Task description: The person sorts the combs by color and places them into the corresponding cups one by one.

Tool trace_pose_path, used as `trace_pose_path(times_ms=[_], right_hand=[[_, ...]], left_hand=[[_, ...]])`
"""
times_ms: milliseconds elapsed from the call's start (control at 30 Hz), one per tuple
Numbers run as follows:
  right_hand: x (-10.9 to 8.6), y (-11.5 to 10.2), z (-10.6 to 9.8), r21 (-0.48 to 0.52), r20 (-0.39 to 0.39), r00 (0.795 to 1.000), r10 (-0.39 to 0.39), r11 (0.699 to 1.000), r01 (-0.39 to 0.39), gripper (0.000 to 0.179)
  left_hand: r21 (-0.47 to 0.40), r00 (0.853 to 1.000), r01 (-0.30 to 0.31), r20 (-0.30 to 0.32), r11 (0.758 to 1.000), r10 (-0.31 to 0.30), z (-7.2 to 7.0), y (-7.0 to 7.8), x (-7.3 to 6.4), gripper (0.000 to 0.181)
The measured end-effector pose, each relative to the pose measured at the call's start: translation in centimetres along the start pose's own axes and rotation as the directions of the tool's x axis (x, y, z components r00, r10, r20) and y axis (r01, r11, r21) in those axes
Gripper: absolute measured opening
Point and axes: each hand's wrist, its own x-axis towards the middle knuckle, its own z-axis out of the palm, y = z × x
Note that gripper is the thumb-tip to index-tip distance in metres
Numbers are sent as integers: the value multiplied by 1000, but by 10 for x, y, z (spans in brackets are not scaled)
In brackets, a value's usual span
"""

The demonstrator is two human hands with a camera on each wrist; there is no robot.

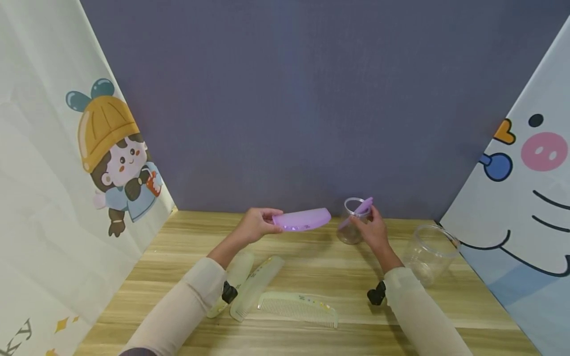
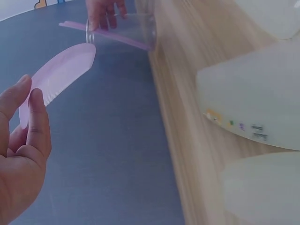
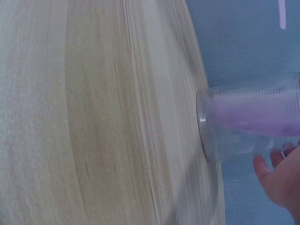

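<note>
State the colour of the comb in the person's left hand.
Light purple; the comb shows best in the head view.

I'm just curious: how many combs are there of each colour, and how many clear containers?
Purple combs: 2 (one in the left hand, one leaning inside the smaller container)
Pale green combs: 3
Clear containers: 2
Total: 7
</note>
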Motion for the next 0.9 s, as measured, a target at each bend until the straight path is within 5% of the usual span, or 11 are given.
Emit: trace_pose_path(times_ms=[900], right_hand=[[0,-1,1,25,4,1000,7,1000,-7,92]], left_hand=[[58,991,-118,76,991,113,26,48,57,51]])
